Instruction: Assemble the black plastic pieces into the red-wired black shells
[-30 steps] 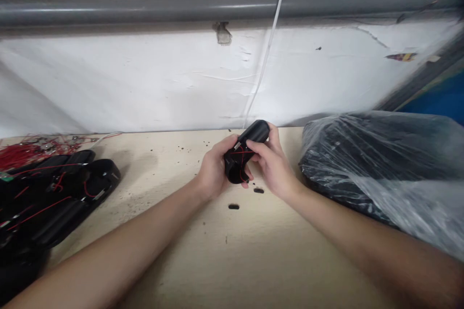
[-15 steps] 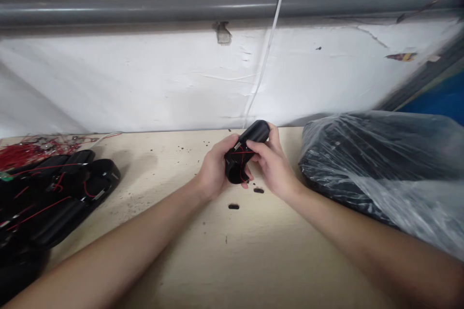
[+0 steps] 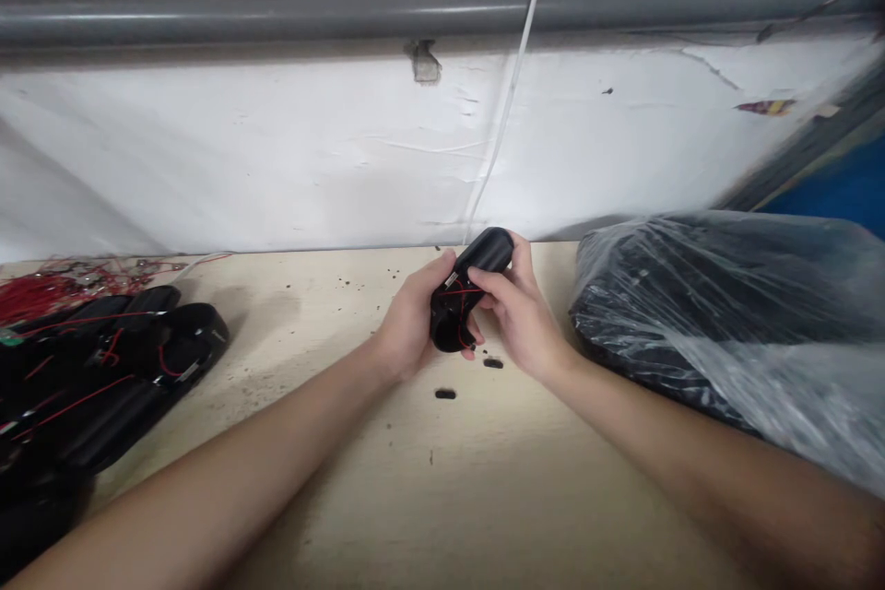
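Over the pale bench (image 3: 442, 479), both hands (image 3: 407, 323) (image 3: 524, 318), partly curled, grip a black casing (image 3: 486, 254), its underside hidden.

Red wires (image 3: 41, 297) and black housings (image 3: 114, 419) (several alike) piled on a pale bench (image 3: 442, 479) suggest a workshop.

Seen from the wearer's head, above and behind the fingers (image 3: 493, 282), one camera looks forward and down across a pale tabletop (image 3: 456, 489). Near enough to take in both forearms (image 3: 277, 452) from the lower corners, the wide view sets the fingers just below centre and faces the white wall (image 3: 311, 147) beyond them.
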A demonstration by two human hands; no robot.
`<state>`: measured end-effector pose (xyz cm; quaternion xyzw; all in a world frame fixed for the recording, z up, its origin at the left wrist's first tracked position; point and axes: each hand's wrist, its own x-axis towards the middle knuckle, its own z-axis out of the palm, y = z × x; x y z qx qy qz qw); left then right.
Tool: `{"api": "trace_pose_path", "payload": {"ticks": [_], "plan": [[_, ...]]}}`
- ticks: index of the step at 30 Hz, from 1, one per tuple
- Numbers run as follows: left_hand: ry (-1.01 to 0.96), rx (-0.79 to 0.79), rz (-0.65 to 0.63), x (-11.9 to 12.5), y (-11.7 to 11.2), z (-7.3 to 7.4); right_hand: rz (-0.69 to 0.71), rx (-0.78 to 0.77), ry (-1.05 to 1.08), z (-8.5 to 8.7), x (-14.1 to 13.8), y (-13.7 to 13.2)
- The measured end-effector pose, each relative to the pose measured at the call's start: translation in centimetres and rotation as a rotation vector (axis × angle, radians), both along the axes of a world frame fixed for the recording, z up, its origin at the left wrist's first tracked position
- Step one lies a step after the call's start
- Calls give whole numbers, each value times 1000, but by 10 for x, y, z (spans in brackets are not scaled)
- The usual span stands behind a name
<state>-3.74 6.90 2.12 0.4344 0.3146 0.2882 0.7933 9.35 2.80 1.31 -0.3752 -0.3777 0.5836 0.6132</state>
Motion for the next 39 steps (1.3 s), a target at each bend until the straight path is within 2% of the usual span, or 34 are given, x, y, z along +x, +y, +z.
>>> {"api": "trace_pose_path", "payload": {"ticks": [21,39], "plan": [[-3,8,-10,-3,-2,4,5,1,-37,0,1,-1],[-75,30,-30,-7,0,-5,-7,-8,-40,-2,2,0]]}}
